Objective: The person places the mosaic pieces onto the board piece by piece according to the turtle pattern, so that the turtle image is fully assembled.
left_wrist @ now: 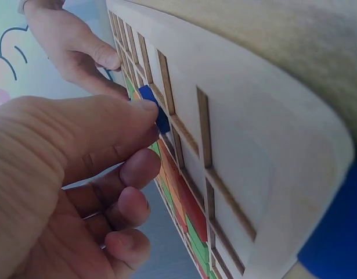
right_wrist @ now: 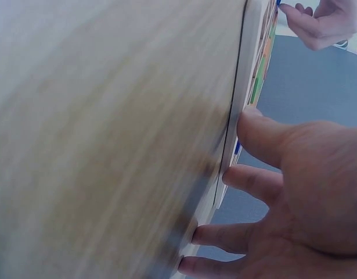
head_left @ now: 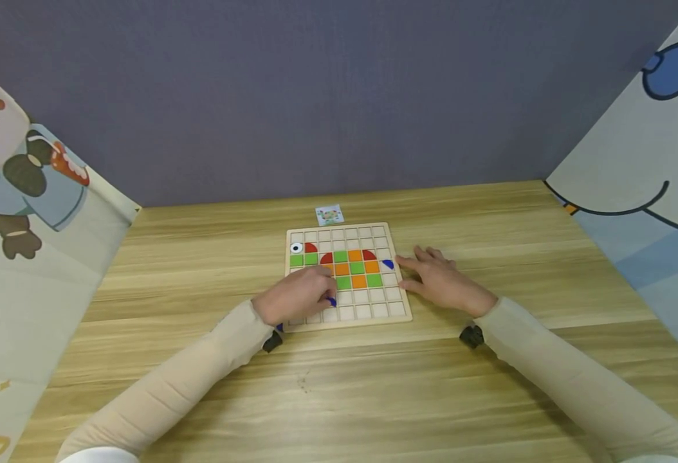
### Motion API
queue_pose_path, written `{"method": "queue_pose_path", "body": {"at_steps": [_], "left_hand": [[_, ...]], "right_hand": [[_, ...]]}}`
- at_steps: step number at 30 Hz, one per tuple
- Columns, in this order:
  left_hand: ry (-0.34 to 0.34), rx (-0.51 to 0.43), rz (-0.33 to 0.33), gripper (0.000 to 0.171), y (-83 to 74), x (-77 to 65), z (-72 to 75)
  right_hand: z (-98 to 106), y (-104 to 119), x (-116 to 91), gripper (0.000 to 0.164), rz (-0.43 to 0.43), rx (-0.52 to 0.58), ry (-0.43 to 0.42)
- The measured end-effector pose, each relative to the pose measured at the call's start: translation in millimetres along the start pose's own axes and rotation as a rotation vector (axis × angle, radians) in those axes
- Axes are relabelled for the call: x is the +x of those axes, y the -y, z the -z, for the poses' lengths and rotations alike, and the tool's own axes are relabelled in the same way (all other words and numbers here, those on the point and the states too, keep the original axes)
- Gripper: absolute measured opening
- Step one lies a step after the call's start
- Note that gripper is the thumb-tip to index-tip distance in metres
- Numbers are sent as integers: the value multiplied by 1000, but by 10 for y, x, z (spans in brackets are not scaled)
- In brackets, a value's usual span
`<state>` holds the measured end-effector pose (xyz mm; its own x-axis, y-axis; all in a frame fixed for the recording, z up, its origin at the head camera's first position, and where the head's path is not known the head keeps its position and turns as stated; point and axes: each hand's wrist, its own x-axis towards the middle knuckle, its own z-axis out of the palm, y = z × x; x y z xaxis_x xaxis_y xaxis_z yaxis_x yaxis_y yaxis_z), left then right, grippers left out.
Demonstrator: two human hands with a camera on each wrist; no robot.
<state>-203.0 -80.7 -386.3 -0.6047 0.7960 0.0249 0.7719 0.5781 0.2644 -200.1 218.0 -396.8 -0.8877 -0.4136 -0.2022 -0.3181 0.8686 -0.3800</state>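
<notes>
A square wooden grid board [head_left: 406, 308] lies on the table, with green, orange and red tiles set in its cells. A round black-and-white eye tile [head_left: 296, 248] is at its upper left. My left hand [head_left: 298, 296] is over the board's lower left, pinching a small blue tile [left_wrist: 150, 104] between thumb and index finger, close to the grid. Fingers outstretched, my right hand [head_left: 444, 283] rests at the board's right edge, thumb and index fingertips against the rim. Beside them on the board is a blue half-round tile [head_left: 388, 263]. My left hand hides some cells.
Behind the board lies a small picture card [head_left: 330, 215]. Another blue piece [left_wrist: 335, 226] sits by the board's near left corner, mostly hidden under my left wrist in the head view. A dark grey panel [head_left: 339, 96] stands along the back of the wood-grain table [head_left: 345, 399].
</notes>
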Motion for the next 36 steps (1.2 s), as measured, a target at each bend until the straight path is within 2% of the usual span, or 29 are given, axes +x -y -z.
{"method": "queue_pose_path", "body": {"at_steps": [12,18,30,36], "left_hand": [[16,13,19,9,-4,8,-7],[-2,3,43,7,-5,1,12],[-32,9,-1,23,14,-4,-20],[-42,23,-18,17,21,-72,7]], "right_hand": [[12,14,5,59,0,-2,1],[12,12,4,59,-4,3,1],[0,0,9,58,4,0,-3],[-8,-6,5,58,7,-3,-1]]}}
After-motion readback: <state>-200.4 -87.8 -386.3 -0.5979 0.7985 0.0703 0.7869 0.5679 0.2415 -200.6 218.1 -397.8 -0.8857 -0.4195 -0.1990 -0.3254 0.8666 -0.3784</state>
